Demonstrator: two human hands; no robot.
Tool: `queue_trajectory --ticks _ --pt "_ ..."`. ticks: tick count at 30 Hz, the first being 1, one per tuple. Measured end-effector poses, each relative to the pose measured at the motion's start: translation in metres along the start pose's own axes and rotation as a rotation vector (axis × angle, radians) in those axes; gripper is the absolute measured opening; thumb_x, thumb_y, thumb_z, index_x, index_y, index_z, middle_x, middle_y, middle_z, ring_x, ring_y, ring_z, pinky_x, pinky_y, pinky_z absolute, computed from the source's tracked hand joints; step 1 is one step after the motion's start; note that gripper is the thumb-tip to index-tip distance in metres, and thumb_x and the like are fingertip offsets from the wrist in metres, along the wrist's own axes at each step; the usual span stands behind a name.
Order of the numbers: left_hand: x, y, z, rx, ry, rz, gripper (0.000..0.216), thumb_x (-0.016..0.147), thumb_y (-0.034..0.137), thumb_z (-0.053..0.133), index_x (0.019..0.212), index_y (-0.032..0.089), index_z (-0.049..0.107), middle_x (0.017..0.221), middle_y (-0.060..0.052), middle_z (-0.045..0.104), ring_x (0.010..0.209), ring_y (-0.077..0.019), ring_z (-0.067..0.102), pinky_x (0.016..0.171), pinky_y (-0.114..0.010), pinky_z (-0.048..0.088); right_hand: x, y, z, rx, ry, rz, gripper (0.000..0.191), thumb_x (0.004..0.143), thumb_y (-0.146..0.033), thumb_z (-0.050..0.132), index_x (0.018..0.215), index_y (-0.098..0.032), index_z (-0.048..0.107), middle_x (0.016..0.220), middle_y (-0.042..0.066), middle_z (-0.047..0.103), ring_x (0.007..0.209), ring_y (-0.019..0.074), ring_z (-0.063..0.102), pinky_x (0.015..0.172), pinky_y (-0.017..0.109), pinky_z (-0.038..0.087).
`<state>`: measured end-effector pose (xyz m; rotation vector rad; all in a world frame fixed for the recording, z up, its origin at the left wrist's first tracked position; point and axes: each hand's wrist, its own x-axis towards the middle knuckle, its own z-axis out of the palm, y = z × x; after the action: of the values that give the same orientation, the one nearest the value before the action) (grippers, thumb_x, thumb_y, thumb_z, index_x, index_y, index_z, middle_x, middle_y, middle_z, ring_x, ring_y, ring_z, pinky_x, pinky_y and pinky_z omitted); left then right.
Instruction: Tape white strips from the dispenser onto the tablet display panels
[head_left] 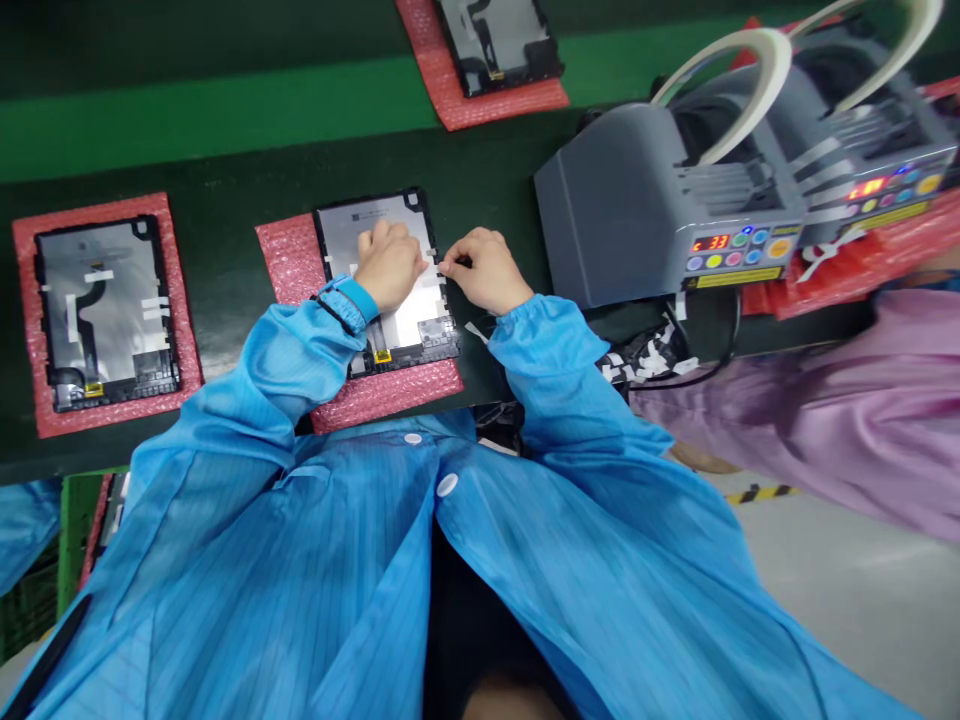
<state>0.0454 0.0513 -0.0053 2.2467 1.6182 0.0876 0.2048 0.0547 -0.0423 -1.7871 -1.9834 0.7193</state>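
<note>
A tablet screen panel [416, 310] with a silvery back and black edges lies in front of me, on a pink bubble-wrap sheet [289, 262]. My left hand [390, 265] rests over its upper middle, fingers curled closed; what they hold, if anything, is hidden. At the panel's right edge, my right hand [487, 270] pinches thumb and forefinger together on what looks like a small white tape strip. Several white tape pieces sit along that edge. Near the panel's bottom, a yellow connector [382, 356] shows on a dark flex cable.
Another panel [112, 310] on pink wrap lies at left, and a third [499, 45] on the green ledge behind. Two grey tape dispensers [622, 210] stand at right, beside tape scraps [660, 350]. A person's pink sleeve [825, 410] reaches in from the right.
</note>
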Motion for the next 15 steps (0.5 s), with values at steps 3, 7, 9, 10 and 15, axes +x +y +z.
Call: queue_trajectory --ticks 3,7,9,10,15 --pt "-0.001 0.000 0.002 -0.027 0.012 -0.003 0.020 0.095 0.027 0.051 0.094 0.015 0.068 0.118 -0.015 0.061 0.129 -0.0369 0.043 0.106 -0.051 0.032 0.003 -0.002 -0.003 0.004 -0.004 0.015 0.010 0.078 -0.019 0.069 0.069 -0.017 0.064 0.086 0.009 0.058 0.100 0.0263 0.055 0.103 0.050 0.040" --pt "-0.003 -0.002 0.003 -0.062 0.043 -0.022 0.021 0.093 0.031 0.054 0.097 0.016 0.068 0.117 -0.015 0.061 0.129 -0.0379 0.042 0.107 -0.053 0.030 0.000 0.002 -0.011 -0.003 0.029 0.048 0.018 0.075 -0.027 0.072 0.062 -0.018 0.063 0.077 0.008 0.056 0.096 0.0280 0.054 0.096 0.050 0.044" --pt "-0.004 -0.003 0.002 -0.063 0.060 -0.040 0.020 0.092 0.033 0.056 0.098 0.017 0.067 0.116 -0.014 0.061 0.127 -0.0368 0.044 0.106 -0.051 0.032 -0.009 0.002 -0.011 -0.025 0.096 0.016 0.014 0.079 -0.029 0.068 0.070 -0.018 0.067 0.081 0.010 0.058 0.098 0.0294 0.053 0.097 0.052 0.043" --pt "-0.005 -0.003 0.001 -0.065 0.067 -0.045 0.019 0.091 0.033 0.057 0.098 0.017 0.066 0.116 -0.014 0.061 0.126 -0.0362 0.045 0.106 -0.050 0.033 -0.016 0.000 -0.010 -0.041 0.117 -0.020 0.013 0.082 -0.027 0.063 0.077 -0.017 0.069 0.085 0.011 0.059 0.100 0.0297 0.053 0.099 0.052 0.042" --pt "-0.004 -0.001 0.004 -0.071 0.101 -0.054 0.019 0.091 0.034 0.059 0.101 0.019 0.064 0.117 -0.013 0.060 0.124 -0.0346 0.046 0.105 -0.048 0.033 -0.047 -0.014 0.013 -0.113 0.089 -0.143 0.042 0.087 -0.013 0.037 0.113 -0.013 0.069 0.104 0.016 0.062 0.102 0.0293 0.053 0.101 0.053 0.039"
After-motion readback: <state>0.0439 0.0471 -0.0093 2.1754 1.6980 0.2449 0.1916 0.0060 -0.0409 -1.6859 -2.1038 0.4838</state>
